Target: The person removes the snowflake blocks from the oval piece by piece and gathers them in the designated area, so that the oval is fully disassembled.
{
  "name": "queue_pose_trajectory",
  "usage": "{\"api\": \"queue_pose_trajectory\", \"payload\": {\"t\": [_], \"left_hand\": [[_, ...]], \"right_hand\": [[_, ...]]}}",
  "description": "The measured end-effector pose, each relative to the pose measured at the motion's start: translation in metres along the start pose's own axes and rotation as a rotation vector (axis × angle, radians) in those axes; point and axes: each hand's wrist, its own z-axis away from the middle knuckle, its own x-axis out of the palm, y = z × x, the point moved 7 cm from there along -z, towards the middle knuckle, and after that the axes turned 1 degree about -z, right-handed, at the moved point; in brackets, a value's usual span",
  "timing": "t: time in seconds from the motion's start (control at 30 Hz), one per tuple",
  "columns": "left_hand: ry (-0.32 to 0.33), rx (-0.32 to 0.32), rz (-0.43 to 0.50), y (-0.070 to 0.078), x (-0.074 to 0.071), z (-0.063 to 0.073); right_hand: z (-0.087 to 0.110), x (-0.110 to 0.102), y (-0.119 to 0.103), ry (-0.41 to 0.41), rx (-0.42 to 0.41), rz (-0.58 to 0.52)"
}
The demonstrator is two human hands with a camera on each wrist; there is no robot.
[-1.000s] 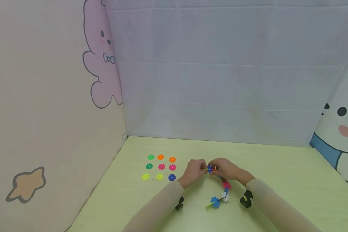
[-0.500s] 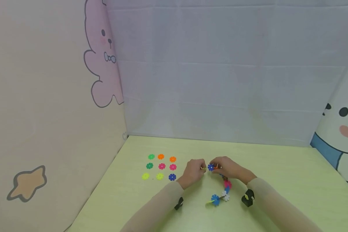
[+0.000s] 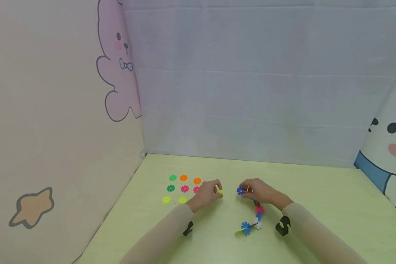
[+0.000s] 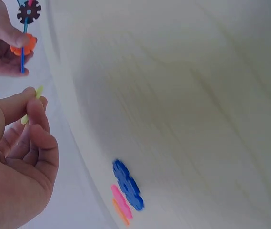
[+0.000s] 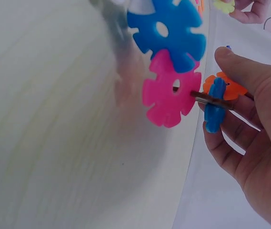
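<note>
Between thumb and fingers my left hand (image 3: 206, 194) pinches a yellow snowflake disc (image 4: 39, 91), seen edge-on in the left wrist view. My right hand (image 3: 260, 192) holds the far end of a chain of slotted discs, gripping an orange disc (image 5: 235, 89) beside a dark blue one (image 3: 240, 191). From there the chain curves down toward me through a brown disc (image 5: 203, 98), a pink disc (image 3: 260, 209), a white disc (image 3: 257, 223) and a blue disc (image 3: 245, 228), ending in a yellow disc (image 3: 239, 230). A gap separates the yellow disc in my left hand from the chain.
Loose discs lie in rows on the table (image 3: 316, 212) at left: green (image 3: 173, 178), orange (image 3: 183, 178), pink (image 3: 184, 189) and yellow (image 3: 166, 200). A dark blue disc (image 4: 128, 185) lies by my left hand, hidden in the head view. Fabric walls stand behind and at the sides.
My left hand has pulled away leftward from the chain with the yellow disc, which was at the dark blue disc a second ago. The right hand stays nearly still, holding the chain.
</note>
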Motion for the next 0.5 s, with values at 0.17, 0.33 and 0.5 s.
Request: {"api": "queue_pose_trajectory", "payload": {"t": [0.17, 0.33, 0.5], "left_hand": [[-0.035, -0.036, 0.036, -0.013, -0.009, 0.003], [-0.055, -0.065, -0.027, -0.023, -0.015, 0.001], [-0.075, -0.086, -0.052, -0.027, -0.019, -0.001]], "right_hand": [[0.001, -0.001, 0.000, -0.008, -0.009, -0.002], [0.002, -0.002, -0.001, -0.003, -0.020, -0.011], [0.002, -0.002, -0.005, 0.000, -0.037, 0.004]]}}
